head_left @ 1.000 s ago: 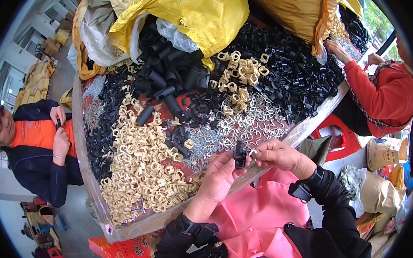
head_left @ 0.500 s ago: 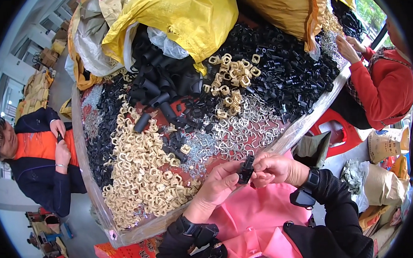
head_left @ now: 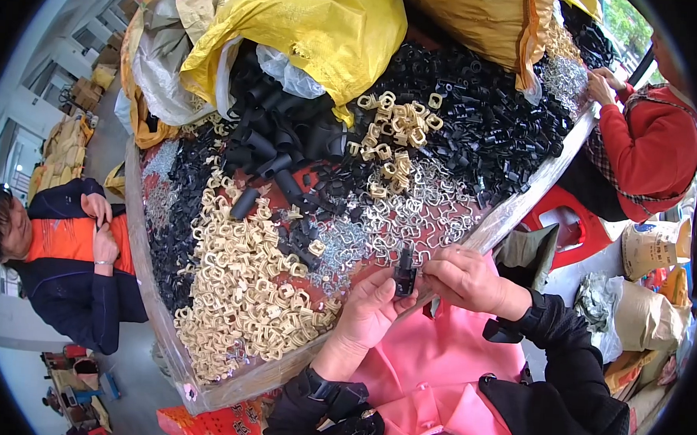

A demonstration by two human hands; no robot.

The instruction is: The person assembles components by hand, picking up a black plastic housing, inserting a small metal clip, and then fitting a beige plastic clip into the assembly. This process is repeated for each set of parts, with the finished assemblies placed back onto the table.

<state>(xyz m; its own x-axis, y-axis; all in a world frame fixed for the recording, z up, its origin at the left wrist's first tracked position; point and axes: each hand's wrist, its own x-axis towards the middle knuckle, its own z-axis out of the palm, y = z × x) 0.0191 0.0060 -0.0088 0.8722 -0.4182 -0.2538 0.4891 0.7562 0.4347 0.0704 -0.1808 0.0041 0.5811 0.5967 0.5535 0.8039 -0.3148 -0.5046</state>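
Note:
My left hand grips a small black plastic part upright between thumb and fingers, just over the table's near edge. Beside it, my right hand has its fingers curled together close to the part; what they pinch, if anything, is hidden. Beyond my hands lie a heap of bent silver metal clips and a patch of small screws or pins. A big pile of cream ring-shaped plastic pieces spreads to the left.
The table has a raised, plastic-wrapped wooden rim. Black tubes, small black parts and yellow sacks fill its far side. Co-workers handle parts at the left and right. A red stool stands at right.
My right hand has drawn slightly right, away from the black part, its fingers curling in. The part now stands more upright in my left hand.

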